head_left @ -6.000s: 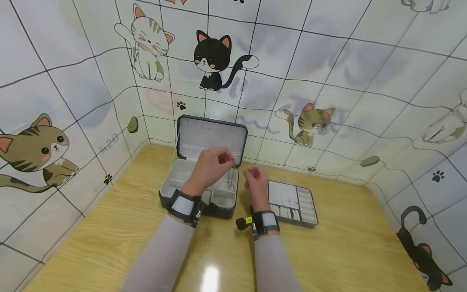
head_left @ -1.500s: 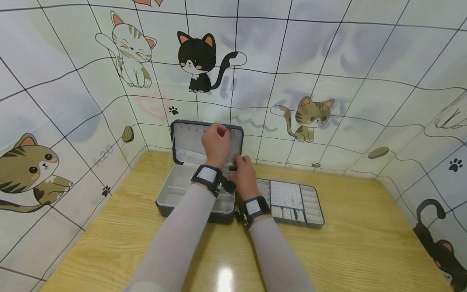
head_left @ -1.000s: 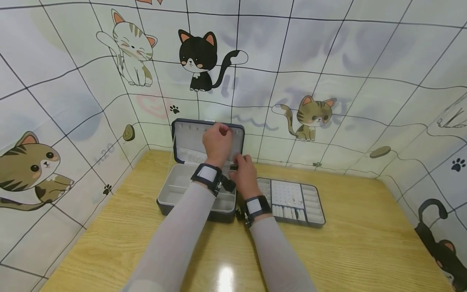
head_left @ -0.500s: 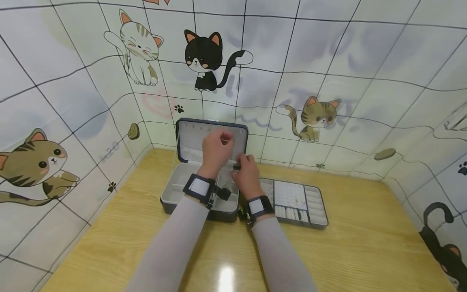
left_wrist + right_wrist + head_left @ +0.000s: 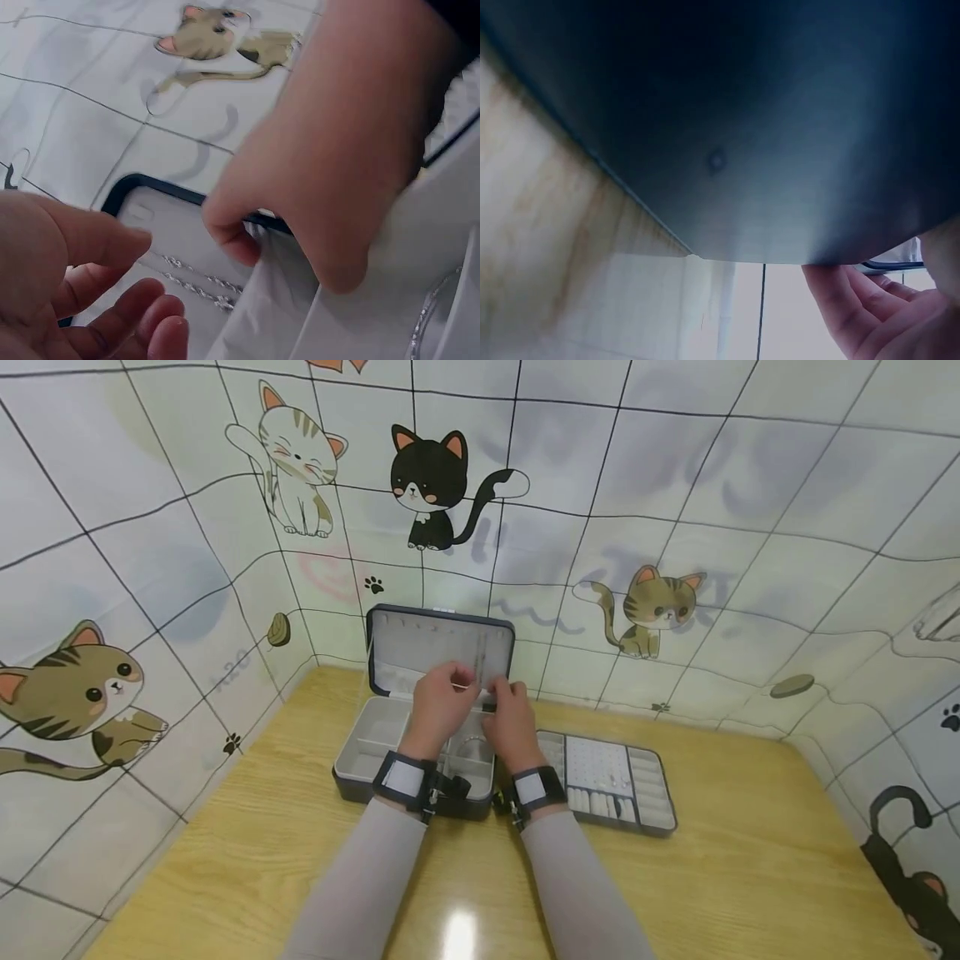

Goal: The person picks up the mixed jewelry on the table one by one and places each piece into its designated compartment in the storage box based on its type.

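The jewellery box [image 5: 356, 788] stands with its grey-lined lid [image 5: 427, 652] raised. A silver necklace [image 5: 196, 286] hangs down the right side of the lid lining, its lower part running towards the gathered fabric pocket [image 5: 259, 319]. My left hand [image 5: 438, 708] is close in front of the necklace; in the left wrist view its thumb and fingers are apart and loosely bent. My right hand [image 5: 514, 720] pinches the pocket's top edge at the lid's right side. A silver bracelet chain [image 5: 426, 315] lies in a right-hand compartment. The right wrist view is mostly filled by the box's dark side wall.
Right of the box a grey jewellery tray [image 5: 670, 814] lies on the wooden table [image 5: 750, 852], with ring rolls, small earrings and slots. A cat-patterned wall covering [image 5: 555, 552] rises closely behind the lid.
Six seconds ago the left hand held the necklace over the box; now it hangs in the lid. Within the last second the left hand has come down from the lid's top. The right hand stays at the pocket.
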Demonstrator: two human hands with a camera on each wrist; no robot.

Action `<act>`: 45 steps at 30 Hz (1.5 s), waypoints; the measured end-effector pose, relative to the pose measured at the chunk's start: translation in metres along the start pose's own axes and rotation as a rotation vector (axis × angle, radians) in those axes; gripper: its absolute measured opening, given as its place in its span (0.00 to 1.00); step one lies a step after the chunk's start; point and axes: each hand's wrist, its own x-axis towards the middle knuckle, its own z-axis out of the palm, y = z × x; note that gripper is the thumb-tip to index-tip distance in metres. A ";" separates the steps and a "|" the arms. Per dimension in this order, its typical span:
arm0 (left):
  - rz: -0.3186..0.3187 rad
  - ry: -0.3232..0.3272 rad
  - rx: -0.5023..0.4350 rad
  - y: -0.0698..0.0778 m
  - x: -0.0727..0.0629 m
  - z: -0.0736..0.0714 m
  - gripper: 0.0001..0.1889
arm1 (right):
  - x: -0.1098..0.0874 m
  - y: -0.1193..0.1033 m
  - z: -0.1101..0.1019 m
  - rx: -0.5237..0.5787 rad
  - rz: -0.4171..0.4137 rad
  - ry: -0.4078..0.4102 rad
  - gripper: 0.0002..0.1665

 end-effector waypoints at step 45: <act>0.129 -0.127 0.037 0.004 -0.016 0.026 0.06 | -0.032 0.015 -0.082 0.145 0.048 -0.003 0.33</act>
